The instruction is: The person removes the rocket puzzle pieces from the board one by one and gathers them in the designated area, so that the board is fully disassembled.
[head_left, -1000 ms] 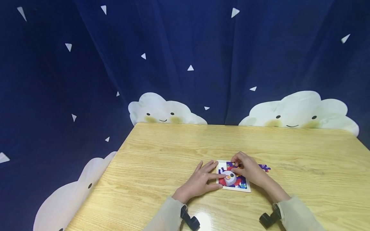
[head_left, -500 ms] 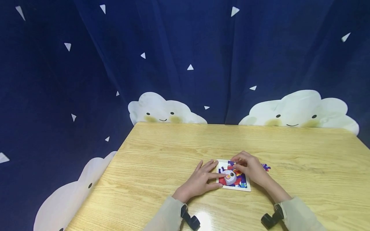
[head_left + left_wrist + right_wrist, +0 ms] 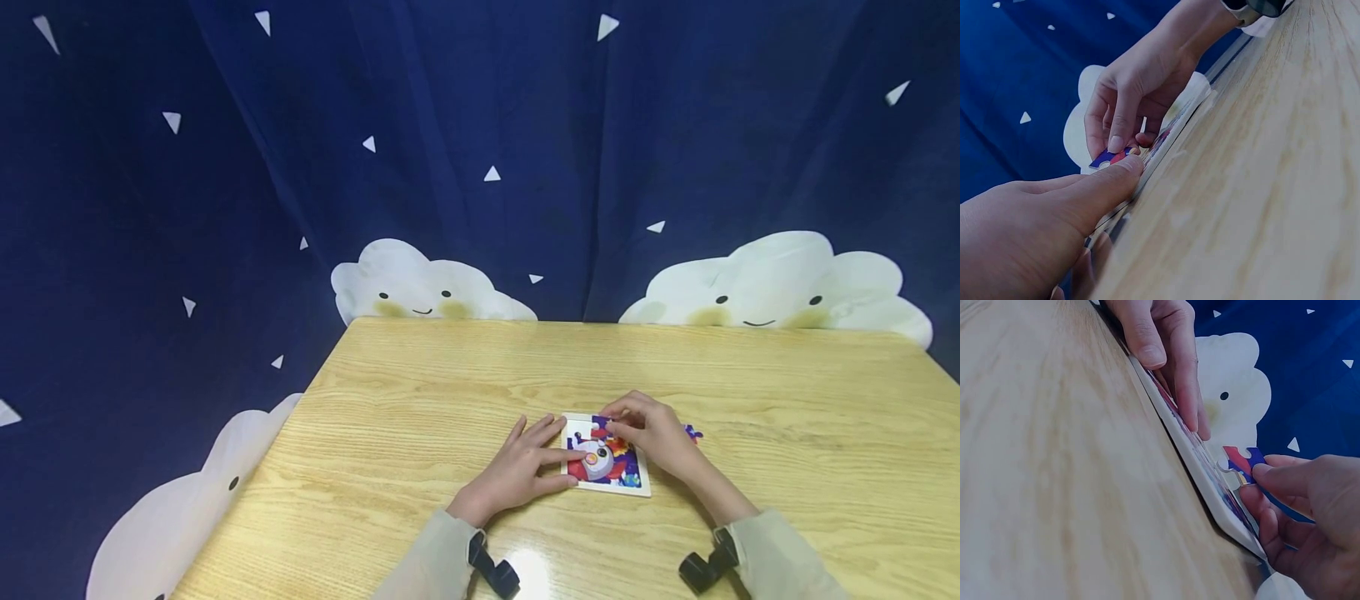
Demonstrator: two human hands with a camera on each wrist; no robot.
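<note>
A small jigsaw puzzle in a white frame (image 3: 615,491) lies on the table, its picture showing a white round-faced figure with an orange nose. My left hand (image 3: 513,473) lies at its left side with fingers spread, the index finger resting on the picture and the thumb at the frame's lower edge. Above the upper right part of the puzzle, my right hand (image 3: 654,435) pinches a purple and red puzzle piece (image 3: 1239,464) between thumb and fingers. The right wrist view shows this piece tilted up from the board. A bare white area shows at the puzzle's upper left.
Another purple puzzle piece (image 3: 693,433) lies on the table to the right, partly hidden behind my right hand. The wooden table (image 3: 420,392) reaches back to a dark blue curtain (image 3: 450,100) printed with white clouds and triangles.
My right hand has shifted slightly to the right with the pinched piece, covering more of the loose piece behind it. My left hand has stayed in place.
</note>
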